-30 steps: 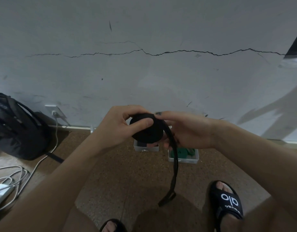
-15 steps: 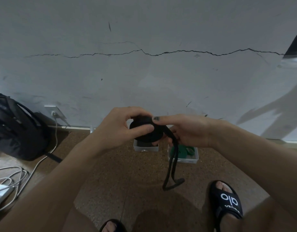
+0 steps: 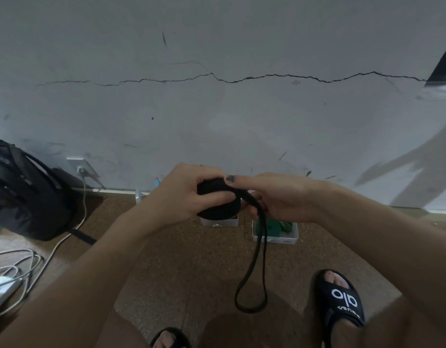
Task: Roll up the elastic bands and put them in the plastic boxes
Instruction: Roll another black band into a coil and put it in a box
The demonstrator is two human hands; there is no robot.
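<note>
Head view, looking down past our forearms to a speckled brown floor [image 3: 181,267] and a grey wall with a long crack [image 3: 267,77].

Writing: our right sandal [image 3: 342,301], black, carries white lettering that reads roughly "olo" with a smaller line under it we cannot make out. A second sandal toe [image 3: 170,337] shows at the bottom edge; no text visible on it.

Containers: two small pale plastic boxes on the floor near the wall. The left box [image 3: 219,222] is mostly hidden behind the roll; contents not visible. The right box [image 3: 276,237] holds a green band [image 3: 279,226].

Task thing: black elastic band [image 3: 218,204], partly wound into a thick roll held in the air above the left box. Its loose tail [image 3: 253,280] hangs down in a narrow loop in front of the right box, above the floor.

Hands: our left hand [image 3: 181,197] grips the roll, fingers over the top, thumb pressed across its face. Our right hand [image 3: 274,194] pinches the band where it leaves the roll, forefinger laid along the top; that fingernail looks dark.

Elsewhere: black backpack [image 3: 23,189] against the wall at left, a wall socket [image 3: 82,167] with a white cable [image 3: 66,237] running to coiled leads.
</note>
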